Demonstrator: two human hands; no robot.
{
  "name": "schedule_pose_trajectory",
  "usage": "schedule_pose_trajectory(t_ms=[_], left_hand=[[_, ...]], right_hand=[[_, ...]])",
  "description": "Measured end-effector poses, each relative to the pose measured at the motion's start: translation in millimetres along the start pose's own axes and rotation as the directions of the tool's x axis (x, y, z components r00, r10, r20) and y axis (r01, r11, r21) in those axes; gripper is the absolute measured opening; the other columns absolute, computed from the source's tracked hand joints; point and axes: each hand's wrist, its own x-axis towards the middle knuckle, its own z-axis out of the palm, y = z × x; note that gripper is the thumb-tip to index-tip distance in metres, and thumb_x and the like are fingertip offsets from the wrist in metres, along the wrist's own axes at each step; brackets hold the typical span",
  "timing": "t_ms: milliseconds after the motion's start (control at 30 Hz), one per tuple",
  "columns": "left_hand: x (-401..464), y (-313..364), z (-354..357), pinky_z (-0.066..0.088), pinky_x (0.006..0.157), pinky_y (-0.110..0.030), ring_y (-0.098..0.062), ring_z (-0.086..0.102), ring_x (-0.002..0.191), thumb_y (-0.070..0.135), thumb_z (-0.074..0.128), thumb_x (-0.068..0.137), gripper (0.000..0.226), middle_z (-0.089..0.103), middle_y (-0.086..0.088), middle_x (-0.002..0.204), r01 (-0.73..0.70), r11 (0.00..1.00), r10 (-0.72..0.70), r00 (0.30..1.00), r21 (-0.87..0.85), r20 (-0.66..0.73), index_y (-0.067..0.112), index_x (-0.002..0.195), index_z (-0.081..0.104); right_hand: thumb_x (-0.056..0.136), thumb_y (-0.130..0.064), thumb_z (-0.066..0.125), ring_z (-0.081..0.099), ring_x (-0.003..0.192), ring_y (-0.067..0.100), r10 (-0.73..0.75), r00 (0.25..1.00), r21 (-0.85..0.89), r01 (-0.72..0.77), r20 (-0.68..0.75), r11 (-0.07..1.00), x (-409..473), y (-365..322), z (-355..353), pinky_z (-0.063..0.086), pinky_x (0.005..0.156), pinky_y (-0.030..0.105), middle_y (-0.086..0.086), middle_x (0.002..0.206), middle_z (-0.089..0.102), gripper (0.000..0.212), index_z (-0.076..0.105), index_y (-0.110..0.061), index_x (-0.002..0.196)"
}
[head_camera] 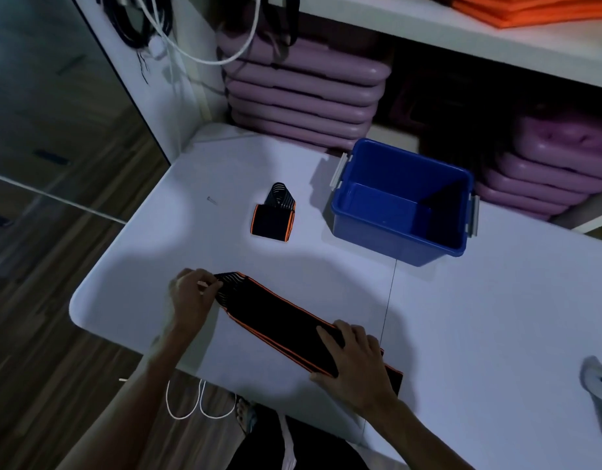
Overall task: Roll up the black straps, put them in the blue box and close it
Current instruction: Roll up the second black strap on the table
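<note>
A long black strap with orange edges [275,317] lies flat and diagonal on the white table [479,317], near its front edge. My left hand [192,296] pinches the strap's narrow ribbed end at the left. My right hand [355,359] presses down on the strap's other end, fingers spread over it. A second black strap [272,217], rolled or folded into a short bundle, rests farther back at the table's middle. The blue box [343,212] stands open and empty at the back right, with grey latches on its sides. No lid is in view.
Stacks of purple pads [303,96] fill the shelf behind the box and to its right. White and black cables [164,39] hang at the back left. A white controller-like object [601,385] lies at the table's right edge. A small screw [211,200] lies left of the bundle.
</note>
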Motion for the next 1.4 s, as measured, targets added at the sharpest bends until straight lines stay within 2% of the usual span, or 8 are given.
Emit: schedule_pose_trajectory(t_ms=[133, 400, 567, 767, 900, 1100, 1267, 1400], left_hand=[[3.6, 12.5, 8.8, 0.047, 0.065, -0.033, -0.031, 0.061, 0.065, 0.009, 0.074, 0.07, 0.004, 0.065, -0.016, 0.074, 0.027, 0.993, -0.03, 0.999, 0.117, 0.027, 0.007, 0.069, 0.07], [15.1, 14.3, -0.6, 0.044, 0.059, -0.037, -0.032, 0.053, 0.066, 0.013, 0.07, 0.069, 0.019, 0.056, -0.015, 0.074, 0.128, 0.98, -0.13, 0.991, 0.155, 0.005, 0.003, 0.06, 0.057], [13.3, 10.0, -2.8, 0.041, 0.059, -0.034, -0.03, 0.052, 0.063, 0.005, 0.067, 0.072, 0.013, 0.051, -0.011, 0.08, -0.013, 0.991, 0.009, 1.0, 0.13, 0.025, 0.001, 0.066, 0.057], [3.0, 12.6, 5.7, 0.037, 0.059, -0.032, -0.028, 0.05, 0.063, 0.011, 0.067, 0.077, 0.014, 0.052, -0.013, 0.084, -0.095, 0.974, 0.078, 0.993, 0.206, 0.09, 0.002, 0.075, 0.057], [9.1, 6.5, 1.8, 0.037, 0.05, -0.035, -0.03, 0.05, 0.056, 0.003, 0.063, 0.076, 0.013, 0.054, -0.014, 0.071, -0.12, 0.968, 0.099, 0.989, 0.219, 0.107, 0.002, 0.07, 0.051], [25.8, -11.0, -1.7, 0.051, 0.04, -0.048, -0.033, 0.06, 0.044, -0.007, 0.053, 0.072, 0.017, 0.061, -0.021, 0.055, 0.004, 1.0, -0.008, 0.993, 0.031, 0.12, 0.009, 0.073, 0.047], [39.3, -7.7, -7.1, 0.056, 0.052, -0.047, -0.035, 0.065, 0.051, -0.009, 0.051, 0.072, 0.018, 0.066, -0.024, 0.06, 0.102, 0.992, -0.097, 0.992, -0.071, 0.077, 0.006, 0.081, 0.058], [44.0, -23.3, -1.9, 0.058, 0.057, -0.052, -0.033, 0.066, 0.054, 0.003, 0.056, 0.072, 0.019, 0.065, -0.02, 0.061, 0.204, 0.968, -0.195, 0.978, -0.149, 0.072, 0.022, 0.071, 0.059]], right_hand=[[0.075, -0.07, 0.051, 0.058, 0.101, 0.026, -0.051, 0.999, 0.01, 0.051, -0.006, 0.999, -4.3, -2.4, 0.5, 0.052, 0.079, 0.04, 0.001, 0.124, 0.056, 0.069, 0.052, -0.026, 0.128], [0.082, -0.06, 0.051, 0.061, 0.097, 0.031, -0.14, 0.99, -0.099, 0.136, -0.028, 0.986, -12.3, 9.9, 4.2, 0.053, 0.077, 0.044, 0.012, 0.124, 0.062, 0.059, 0.059, -0.017, 0.12], [0.083, -0.058, 0.051, 0.061, 0.101, 0.031, -0.194, 0.981, -0.18, 0.191, 0.0, 0.965, -18.9, 21.1, 4.5, 0.052, 0.078, 0.046, 0.013, 0.129, 0.06, 0.059, 0.058, -0.016, 0.124], [0.084, -0.052, 0.052, 0.058, 0.108, 0.032, -0.172, 0.985, -0.128, 0.173, 0.019, 0.977, -23.6, 17.9, 3.8, 0.05, 0.081, 0.047, 0.012, 0.137, 0.055, 0.054, 0.054, -0.024, 0.13], [0.088, -0.048, 0.051, 0.056, 0.111, 0.031, -0.193, 0.981, -0.107, 0.195, 0.026, 0.975, -24.6, 18.0, 3.7, 0.049, 0.082, 0.046, 0.011, 0.141, 0.052, 0.049, 0.05, -0.031, 0.133], [0.088, -0.05, 0.051, 0.052, 0.116, 0.028, -0.166, 0.983, -0.133, 0.175, 0.075, 0.976, -23.4, 24.4, -1.7, 0.047, 0.084, 0.048, 0.008, 0.145, 0.048, 0.054, 0.043, -0.034, 0.139], [0.08, -0.043, 0.056, 0.052, 0.11, 0.032, -0.094, 0.991, -0.091, 0.103, 0.096, 0.991, -18.7, 19.1, -6.0, 0.052, 0.076, 0.045, 0.014, 0.138, 0.052, 0.059, 0.047, -0.03, 0.137], [0.084, -0.052, 0.048, 0.044, 0.121, 0.031, -0.001, 0.996, -0.031, 0.004, 0.093, 1.0, -17.5, 12.3, -8.3, 0.043, 0.091, 0.056, 0.007, 0.143, 0.043, 0.06, 0.039, -0.036, 0.141]])
